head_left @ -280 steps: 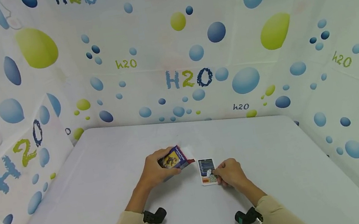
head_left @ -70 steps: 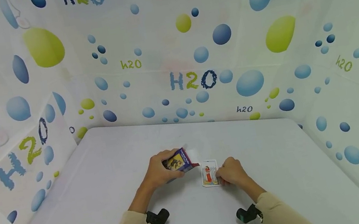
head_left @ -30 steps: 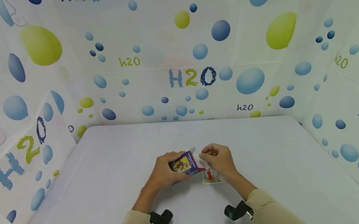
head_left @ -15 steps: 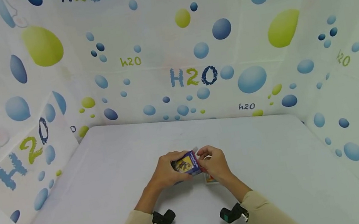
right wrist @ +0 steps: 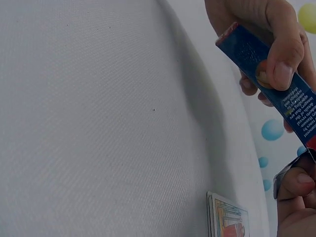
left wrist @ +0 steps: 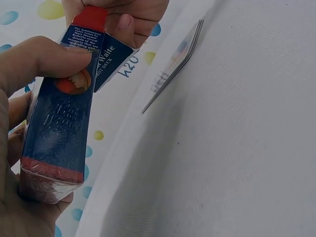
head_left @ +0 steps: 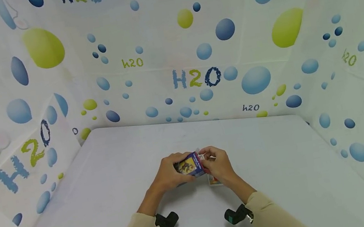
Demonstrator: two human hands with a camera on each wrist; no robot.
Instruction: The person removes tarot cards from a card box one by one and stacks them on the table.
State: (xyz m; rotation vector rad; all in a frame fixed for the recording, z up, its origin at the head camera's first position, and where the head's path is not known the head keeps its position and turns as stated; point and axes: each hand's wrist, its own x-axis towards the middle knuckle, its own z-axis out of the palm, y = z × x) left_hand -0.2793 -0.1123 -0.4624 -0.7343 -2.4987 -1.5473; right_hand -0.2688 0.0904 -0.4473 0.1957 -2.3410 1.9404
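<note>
My left hand (head_left: 167,175) grips a blue and red tarot card box (head_left: 189,165) with a yellow picture, held above the table and tilted. Its thumb (left wrist: 49,59) lies along the narrow printed side in the left wrist view. At the box's opened end, my right hand (head_left: 220,164) has its fingers curled beside the red flap (left wrist: 90,19). A pale card (head_left: 201,157) shows between its fingertips and the box mouth. A small stack of tarot cards (right wrist: 229,221) lies face up on the table, partly hidden under the right hand in the head view.
A white-covered table (head_left: 120,151) spreads around the hands. Behind and beside it hangs a white sheet (head_left: 154,26) printed with blue and green drops. Black wrist cameras (head_left: 167,220) sit on both wrists.
The right hand has left the card stack and moved up and left to the box mouth, where a card's edge now shows. The box has shifted slightly right; the stack's top card changed from text to picture.
</note>
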